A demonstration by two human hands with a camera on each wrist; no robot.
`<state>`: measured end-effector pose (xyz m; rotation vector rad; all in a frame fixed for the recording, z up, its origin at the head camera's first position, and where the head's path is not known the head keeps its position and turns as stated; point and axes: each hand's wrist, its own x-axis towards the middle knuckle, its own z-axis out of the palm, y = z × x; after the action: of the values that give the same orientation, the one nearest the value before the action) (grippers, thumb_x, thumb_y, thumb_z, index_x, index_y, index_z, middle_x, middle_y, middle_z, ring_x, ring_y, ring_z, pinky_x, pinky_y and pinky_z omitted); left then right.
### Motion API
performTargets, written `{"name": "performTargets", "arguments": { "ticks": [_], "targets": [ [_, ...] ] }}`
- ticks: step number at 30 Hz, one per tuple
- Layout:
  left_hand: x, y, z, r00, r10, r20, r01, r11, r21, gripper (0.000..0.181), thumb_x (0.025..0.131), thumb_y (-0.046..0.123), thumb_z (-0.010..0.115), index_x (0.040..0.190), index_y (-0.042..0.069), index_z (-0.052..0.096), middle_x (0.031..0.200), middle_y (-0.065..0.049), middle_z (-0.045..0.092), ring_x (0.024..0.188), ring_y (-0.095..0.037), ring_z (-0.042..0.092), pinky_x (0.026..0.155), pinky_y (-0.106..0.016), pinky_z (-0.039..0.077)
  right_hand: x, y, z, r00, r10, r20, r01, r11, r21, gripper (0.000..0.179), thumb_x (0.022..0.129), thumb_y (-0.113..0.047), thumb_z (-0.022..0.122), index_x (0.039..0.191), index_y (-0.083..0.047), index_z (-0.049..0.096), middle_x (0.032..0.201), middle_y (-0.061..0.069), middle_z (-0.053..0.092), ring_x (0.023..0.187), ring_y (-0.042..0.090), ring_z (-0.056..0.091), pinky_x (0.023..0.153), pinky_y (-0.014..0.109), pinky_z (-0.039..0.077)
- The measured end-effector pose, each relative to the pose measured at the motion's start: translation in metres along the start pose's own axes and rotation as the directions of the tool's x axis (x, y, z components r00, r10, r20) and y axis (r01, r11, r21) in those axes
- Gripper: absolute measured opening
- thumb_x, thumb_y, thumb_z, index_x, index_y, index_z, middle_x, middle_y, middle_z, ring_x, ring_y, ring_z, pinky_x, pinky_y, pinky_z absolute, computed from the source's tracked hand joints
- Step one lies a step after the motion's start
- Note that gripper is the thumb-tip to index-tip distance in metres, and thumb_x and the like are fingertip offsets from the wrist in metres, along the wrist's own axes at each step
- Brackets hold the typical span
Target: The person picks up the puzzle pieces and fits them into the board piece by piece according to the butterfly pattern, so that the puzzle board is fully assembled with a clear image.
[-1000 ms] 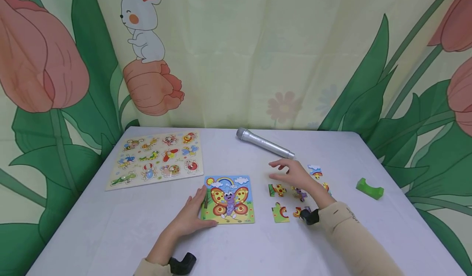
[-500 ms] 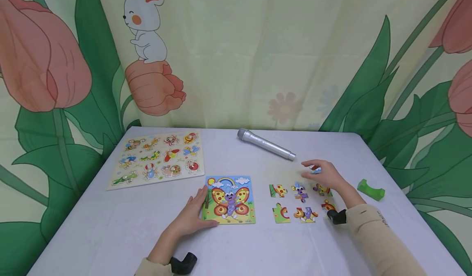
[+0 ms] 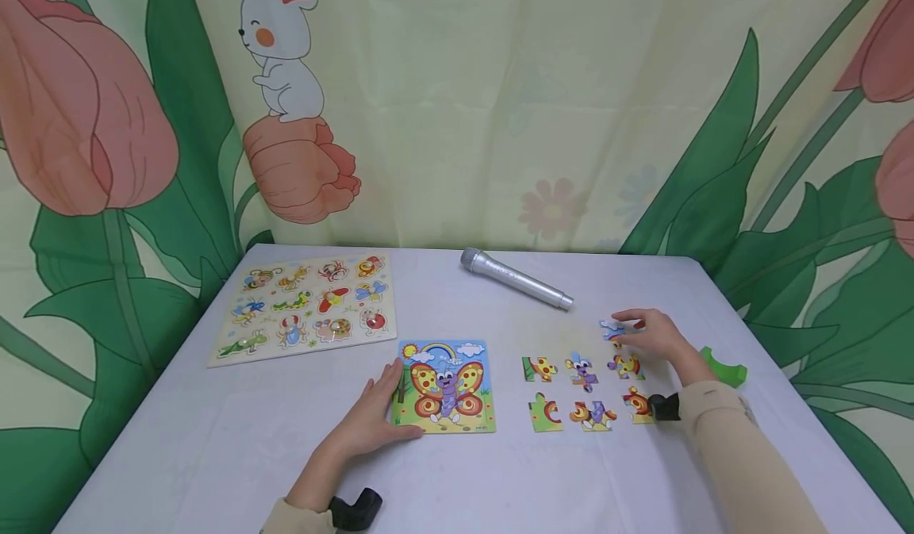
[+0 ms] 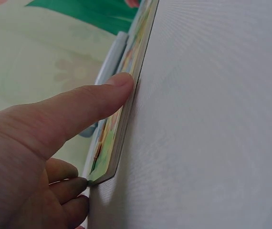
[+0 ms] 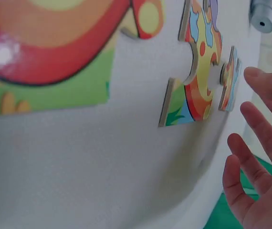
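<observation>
1. The left hand (image 3: 366, 417) is keeping its grip spread, the thumb resting along the near edge of the butterfly picture board (image 3: 444, 387) and the fingers touching its left edge.
2. The right hand (image 3: 657, 334) is hovering at the cloud puzzle piece (image 3: 611, 329), its grip spread, fingers loosely bent; whether a fingertip is touching the piece, I cannot tell.
3. That piece is lying on the desk (image 3: 178, 439), just beyond six butterfly puzzle pieces (image 3: 592, 416), which are sitting in two rows right of the board.
4. An insect board (image 3: 270, 324) is lying at the far left, a silver microphone (image 3: 517, 278) at the back, a green block (image 3: 727, 371) right of the right hand.
</observation>
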<state>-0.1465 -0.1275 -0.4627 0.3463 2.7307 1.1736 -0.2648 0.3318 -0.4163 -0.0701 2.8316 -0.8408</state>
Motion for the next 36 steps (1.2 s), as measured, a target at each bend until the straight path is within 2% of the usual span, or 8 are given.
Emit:
{"name": "performTargets", "arguments": {
  "ticks": [9,26,36],
  "targets": [
    [0.001,0.0,0.0,1.0,-0.001,0.003,0.001,1.0,0.001,0.107,0.067,0.038,0.08,0.144,-0.002,0.017,0.149,-0.019,0.019,0.138,-0.03,0.011,0.111,-0.046,0.004,0.003,0.006,-0.001,0.996,0.08,0.029,-0.08,0.997,0.02,0.05,0.081,-0.009,0.067,0.127,0.002,0.05,0.125,0.029,0.042,0.104,0.041,0.042,0.084,0.05,0.044],
    [-0.001,0.002,-0.002,1.0,-0.004,0.004,0.004,1.0,-0.006,0.107,0.066,0.039,0.079,0.144,-0.001,0.018,0.148,-0.019,0.019,0.137,-0.031,0.012,0.111,-0.046,0.004,0.007,0.009,0.005,0.998,0.064,-0.018,-0.064,0.998,-0.01,0.045,0.079,-0.009,0.068,0.121,0.004,0.055,0.119,0.027,0.049,0.1,0.039,0.047,0.079,0.046,0.046],
    [-0.002,0.001,-0.002,1.0,0.005,0.005,-0.005,1.0,-0.009,0.107,0.066,0.039,0.079,0.144,-0.002,0.018,0.148,-0.019,0.019,0.137,-0.031,0.012,0.111,-0.047,0.004,0.003,0.011,0.004,0.999,0.046,-0.029,-0.046,0.999,-0.004,0.05,0.078,-0.016,0.072,0.119,0.006,0.055,0.116,0.026,0.052,0.098,0.037,0.048,0.077,0.044,0.047]
  ]
}}
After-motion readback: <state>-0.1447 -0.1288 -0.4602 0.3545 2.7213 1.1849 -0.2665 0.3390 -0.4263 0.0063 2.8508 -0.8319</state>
